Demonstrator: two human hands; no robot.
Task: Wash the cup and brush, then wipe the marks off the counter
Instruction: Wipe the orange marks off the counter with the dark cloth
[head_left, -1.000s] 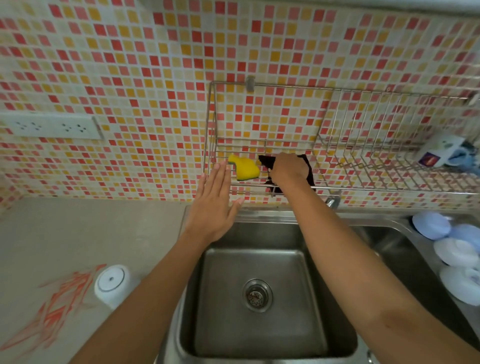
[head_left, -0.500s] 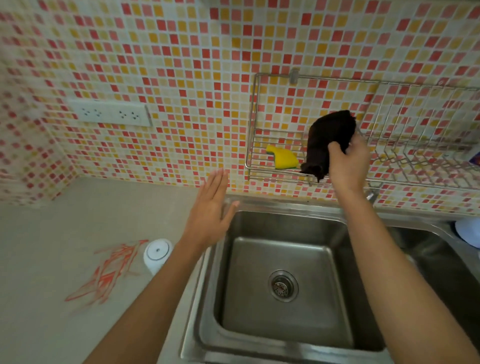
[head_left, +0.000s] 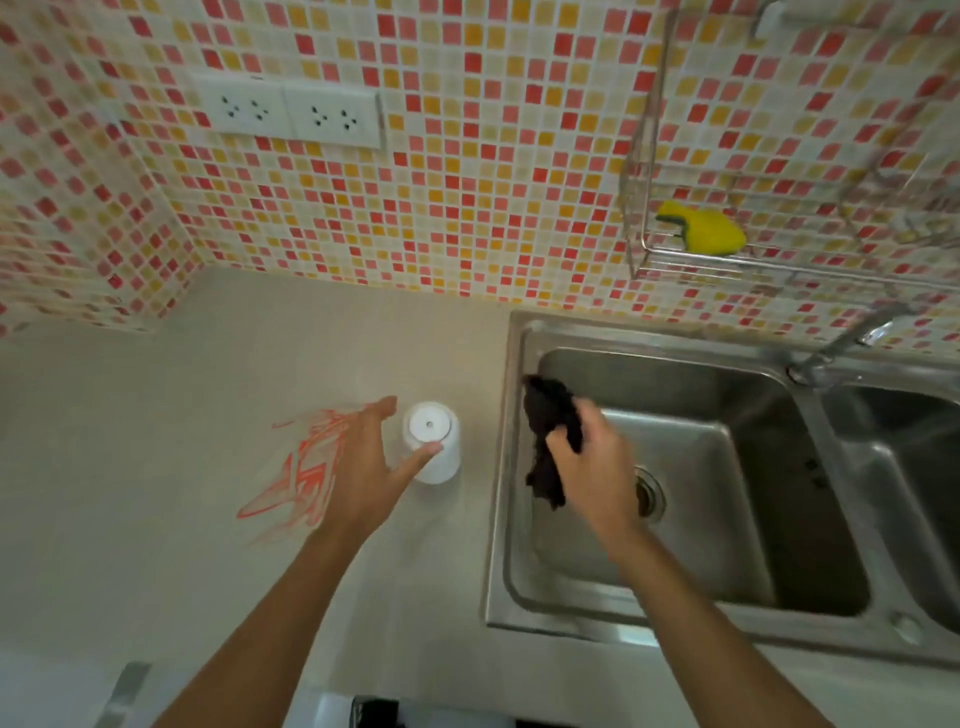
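Observation:
A white cup (head_left: 434, 441) stands upside down on the beige counter (head_left: 156, 519), just left of the sink. Red-orange scribble marks (head_left: 298, 473) cover the counter left of the cup. My left hand (head_left: 369, 462) is spread open over the marks, its thumb touching the cup's side. My right hand (head_left: 592, 467) grips a dark brown cloth (head_left: 550, 431) above the sink's left rim; the cloth hangs down from my fist. No brush is in view.
A steel double sink (head_left: 727, 519) fills the right side, with a tap (head_left: 852, 338) at its back. A wire rack (head_left: 727, 260) on the tiled wall holds a yellow sponge (head_left: 701, 228). Wall sockets (head_left: 291, 111) sit above the counter.
My right hand lifted the dark cloth out of the wire rack and brought it down over the sink's left edge. My left hand moved left and down to the cup.

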